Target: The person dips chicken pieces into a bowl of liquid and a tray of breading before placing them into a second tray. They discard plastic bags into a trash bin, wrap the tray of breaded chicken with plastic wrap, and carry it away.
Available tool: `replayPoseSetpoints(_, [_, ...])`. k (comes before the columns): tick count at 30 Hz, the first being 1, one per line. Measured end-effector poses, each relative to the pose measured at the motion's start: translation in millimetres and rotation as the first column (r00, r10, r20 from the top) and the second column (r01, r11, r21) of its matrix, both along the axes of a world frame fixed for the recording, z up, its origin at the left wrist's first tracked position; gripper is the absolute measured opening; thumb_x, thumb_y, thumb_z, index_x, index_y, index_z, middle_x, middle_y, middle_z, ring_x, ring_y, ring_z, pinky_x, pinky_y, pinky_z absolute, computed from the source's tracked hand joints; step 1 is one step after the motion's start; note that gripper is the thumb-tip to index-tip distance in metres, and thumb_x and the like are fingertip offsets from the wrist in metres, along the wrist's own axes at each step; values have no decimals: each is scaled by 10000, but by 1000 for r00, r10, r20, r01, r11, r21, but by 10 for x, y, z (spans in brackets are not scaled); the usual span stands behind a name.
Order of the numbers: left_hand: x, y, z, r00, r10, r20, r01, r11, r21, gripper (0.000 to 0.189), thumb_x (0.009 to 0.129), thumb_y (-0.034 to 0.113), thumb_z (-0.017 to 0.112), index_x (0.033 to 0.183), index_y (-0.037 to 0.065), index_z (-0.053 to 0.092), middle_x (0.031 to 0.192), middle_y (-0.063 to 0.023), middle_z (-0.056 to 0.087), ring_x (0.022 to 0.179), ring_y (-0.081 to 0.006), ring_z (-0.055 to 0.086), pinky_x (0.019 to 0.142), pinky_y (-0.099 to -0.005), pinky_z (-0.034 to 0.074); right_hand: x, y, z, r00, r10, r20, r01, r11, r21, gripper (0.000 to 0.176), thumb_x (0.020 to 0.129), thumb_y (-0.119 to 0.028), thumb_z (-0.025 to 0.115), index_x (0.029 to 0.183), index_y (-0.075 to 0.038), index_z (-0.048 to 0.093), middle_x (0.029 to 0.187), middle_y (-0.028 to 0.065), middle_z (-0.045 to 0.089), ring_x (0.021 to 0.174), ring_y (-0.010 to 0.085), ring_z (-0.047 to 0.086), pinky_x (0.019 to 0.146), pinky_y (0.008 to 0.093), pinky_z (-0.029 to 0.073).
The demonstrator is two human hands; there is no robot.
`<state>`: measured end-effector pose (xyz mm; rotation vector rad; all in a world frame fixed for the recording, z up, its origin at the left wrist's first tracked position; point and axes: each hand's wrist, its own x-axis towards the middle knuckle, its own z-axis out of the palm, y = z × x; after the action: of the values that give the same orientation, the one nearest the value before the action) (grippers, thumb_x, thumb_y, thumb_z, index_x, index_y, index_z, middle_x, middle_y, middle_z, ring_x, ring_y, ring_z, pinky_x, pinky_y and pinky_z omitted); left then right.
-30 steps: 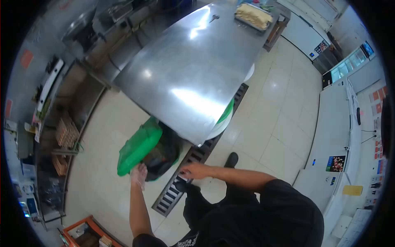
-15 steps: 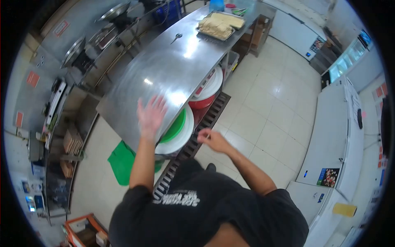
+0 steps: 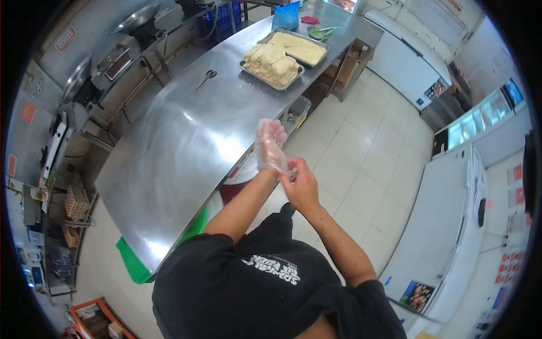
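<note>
A clear plastic glove (image 3: 263, 153) covers my left hand (image 3: 271, 140), which is raised beside the edge of the steel table (image 3: 175, 141) with its fingers loosely bent and apart. At the left wrist, my right hand (image 3: 300, 183) is bare and pinches the glove's cuff. Farther along the table, a tray (image 3: 272, 66) holds a tall pile of pale yellow food, and a second tray (image 3: 299, 47) with a flatter pale layer sits behind it. Scissors (image 3: 206, 78) lie to the left of the trays.
A blue bag (image 3: 286, 16) and a green dish (image 3: 323, 33) stand at the table's far end. Under the near edge are white and green tubs. Burners with woks (image 3: 78, 79) line the left wall; white freezers (image 3: 432, 226) stand at the right.
My left hand has moved right, off the tabletop. My right hand has come up to its wrist and holds the glove's cuff. The view has shifted, with the trays now nearer.
</note>
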<state>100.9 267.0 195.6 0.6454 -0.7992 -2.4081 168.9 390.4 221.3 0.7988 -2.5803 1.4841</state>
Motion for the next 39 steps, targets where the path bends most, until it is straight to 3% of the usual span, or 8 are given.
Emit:
replayPoseSetpoints(8, [-1995, 1193, -251, 960, -230, 157, 270, 903, -333, 580, 880, 460, 531, 1300, 76, 418, 1301, -98, 455, 1192, -215, 432, 995, -336, 327, -1820, 985, -33, 974, -224, -22, 225, 970, 87, 224, 790, -103, 638, 981, -44, 538, 759, 101, 590, 618, 199, 584, 568, 325, 468])
replayPoseSetpoints(12, [-2513, 1482, -101, 910, -410, 66, 399, 820, -410, 669, 889, 536, 456, 1309, 17, 412, 1365, -146, 394, 1249, -244, 377, 1029, -347, 285, -2774, 1314, -153, 907, -315, 279, 355, 928, -109, 153, 834, -110, 613, 946, -31, 544, 749, 63, 580, 611, 134, 552, 566, 294, 457])
replayPoseSetpoints(15, [-3097, 1526, -247, 877, -431, -214, 448, 893, 39, 699, 864, 578, 465, 1367, 109, 339, 1349, -100, 428, 1214, -265, 418, 990, -383, 334, -3291, 1392, -213, 926, -306, 219, 347, 921, -180, 160, 823, -114, 631, 935, -33, 550, 737, 55, 566, 596, 136, 540, 555, 269, 441])
replayPoseSetpoints(19, [-3648, 1240, 100, 853, -422, -306, 493, 844, 212, 719, 879, 600, 395, 1373, 83, 321, 1347, -147, 427, 1209, -277, 425, 996, -381, 339, -4110, 1266, -13, 992, -48, 118, 51, 998, -27, 189, 789, -100, 648, 942, -29, 562, 764, 73, 590, 592, 155, 547, 557, 289, 442])
replayPoseSetpoints(27, [-4768, 1091, -224, 989, 141, 41, -140, 990, -18, 320, 893, 240, 580, 1126, 44, 481, 1104, -129, 553, 1006, -214, 542, 849, -351, 474, -5840, 777, -110, 833, 322, 450, -234, 942, -240, 132, 855, -135, 615, 873, -6, 598, 681, 27, 587, 433, 74, 474, 402, 233, 369])
replayPoseSetpoints(29, [-4812, 1121, -386, 959, 244, 144, -137, 843, -520, 295, 886, 221, 594, 1106, 46, 504, 1061, -105, 551, 962, -181, 545, 839, -321, 467, -6098, 612, -213, 736, 386, 556, -245, 918, -313, 122, 852, -121, 620, 881, -3, 609, 662, 26, 594, 443, 70, 484, 397, 224, 363])
replayPoseSetpoints(36, [-4329, 679, -365, 925, 251, 285, -74, 856, -512, 371, 932, 261, 499, 1234, 50, 455, 1049, -50, 500, 972, -108, 478, 797, -255, 431, -5989, 38, -146, 502, 525, 687, -434, 840, -325, 182, 847, -146, 639, 926, 17, 619, 738, 65, 638, 501, 106, 573, 436, 226, 464])
replayPoseSetpoints(39, [-3581, 663, 388, 792, 238, 562, 133, 831, -540, 608, 961, 344, 434, 1405, -22, 238, 1381, -137, 388, 1251, -203, 394, 1011, -285, 321, -5613, -278, -80, 285, 646, 708, -636, 680, -365, 142, 868, -113, 605, 921, 19, 606, 778, 73, 638, 590, 127, 613, 515, 240, 512])
